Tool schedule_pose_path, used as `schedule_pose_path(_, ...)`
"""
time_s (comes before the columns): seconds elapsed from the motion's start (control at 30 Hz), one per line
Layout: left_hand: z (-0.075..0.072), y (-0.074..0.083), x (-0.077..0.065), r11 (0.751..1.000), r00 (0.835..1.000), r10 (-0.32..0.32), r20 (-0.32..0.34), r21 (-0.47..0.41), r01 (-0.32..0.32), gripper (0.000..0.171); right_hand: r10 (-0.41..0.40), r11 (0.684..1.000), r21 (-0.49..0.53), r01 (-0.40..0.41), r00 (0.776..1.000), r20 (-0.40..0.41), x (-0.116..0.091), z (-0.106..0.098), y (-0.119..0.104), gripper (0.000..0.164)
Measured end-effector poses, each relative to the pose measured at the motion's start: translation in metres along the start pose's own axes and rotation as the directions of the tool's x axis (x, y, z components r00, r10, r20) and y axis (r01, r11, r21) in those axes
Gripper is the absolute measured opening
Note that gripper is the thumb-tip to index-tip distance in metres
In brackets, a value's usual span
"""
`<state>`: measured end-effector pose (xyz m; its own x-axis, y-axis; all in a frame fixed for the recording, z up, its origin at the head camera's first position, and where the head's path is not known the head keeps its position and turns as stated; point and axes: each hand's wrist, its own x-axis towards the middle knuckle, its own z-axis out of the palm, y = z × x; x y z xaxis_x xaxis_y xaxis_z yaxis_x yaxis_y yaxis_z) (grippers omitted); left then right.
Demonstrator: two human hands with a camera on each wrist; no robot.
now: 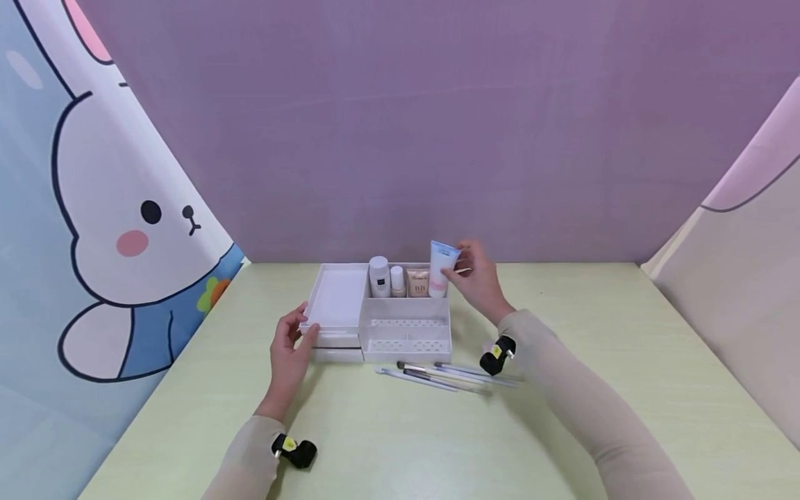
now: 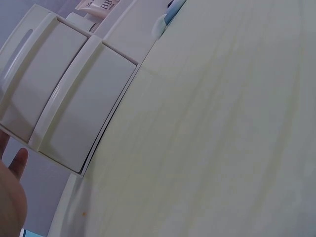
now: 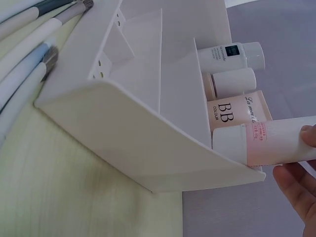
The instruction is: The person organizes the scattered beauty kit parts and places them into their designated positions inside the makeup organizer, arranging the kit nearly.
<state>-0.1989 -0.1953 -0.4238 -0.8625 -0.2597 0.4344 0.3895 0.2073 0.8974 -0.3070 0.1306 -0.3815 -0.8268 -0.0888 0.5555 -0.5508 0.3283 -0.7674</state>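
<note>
The white, pink and blue squeeze tube (image 1: 439, 274) is cap down in the white plastic box (image 1: 406, 309), at the back row's right end. The right hand (image 1: 481, 283) pinches it high up between thumb and fingers. I can't tell if its cap touches the bottom. The step in hand looks like putting the tube away; the next move seems to call for setting it straight, then letting go. The left hand (image 1: 290, 349) holds the box's front left corner, thumb and bent fingers a bit apart. Next to the tube are a flat peach tube (image 1: 418, 282), a small white-topped bottle (image 1: 397, 280) and a bigger white bottle (image 1: 379, 278). Thin, pale-handled brushes (image 1: 420, 380) lie in front on the pale green worktop (image 1: 387, 444).
</note>
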Motion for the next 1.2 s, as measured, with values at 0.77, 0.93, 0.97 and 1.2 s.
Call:
schedule_pose_path(0.77, 0.000, 0.001, 0.001, 0.999, 0.999, -0.037, 0.007, 0.007, 0.037, 0.021, -0.031, 0.995, -0.089, 0.037, 0.998, 0.063, -0.002, 0.010, 0.011, 0.037)
schedule_pose_path(0.93, -0.002, -0.015, 0.004, 0.999, 0.999, -0.032, 0.008, -0.010, 0.032, 0.022, -0.005, 0.995, -0.102, 0.010, 0.998, 0.057, -0.004, 0.010, 0.012, 0.034)
schedule_pose_path(0.97, -0.002, -0.019, 0.005, 0.999, 0.999, -0.031, 0.007, -0.008, 0.031, 0.023, -0.004, 0.995, -0.102, 0.010, 0.998, 0.057, -0.004, 0.010, 0.013, 0.034)
schedule_pose_path(1.2, -0.003, -0.038, 0.010, 0.999, 0.999, -0.032, -0.003, -0.025, 0.032, 0.023, -0.017, 0.990, -0.141, 0.023, 0.999, 0.041, -0.008, 0.011, 0.016, 0.029)
